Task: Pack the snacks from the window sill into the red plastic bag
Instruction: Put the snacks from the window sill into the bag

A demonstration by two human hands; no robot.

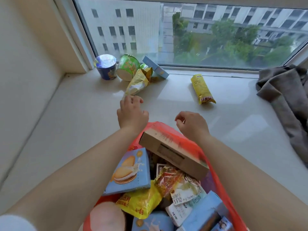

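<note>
Red plastic bag (168, 130): translucent, lying open at the near edge of the window sill (80, 124), showing a brown carton (173, 154), a blue biscuit box (130, 172) and yellow and white packets inside.
Snacks on sill, left group: a blue cup (106, 67) standing upright in the corner; a green cup (127, 67) lying tipped beside it; a yellow packet (138, 81) leaning against a pale blue box (156, 67) by the window.
Snack on sill, right: a yellow tube pack (202, 89) lying flat, well apart from the group.
Left hand (131, 112): grip reaching toward the yellow packet, fingers loosely curled and partly spread, holding nothing; fingertips sitting just short of the packet's near end.
Right hand (191, 125): grip hovering over the bag's far rim, fingers curled inward, thumb and forefinger nearly meeting, holding nothing visible.
Grey cloth (286, 90): lying bunched at the right end of the sill.
</note>
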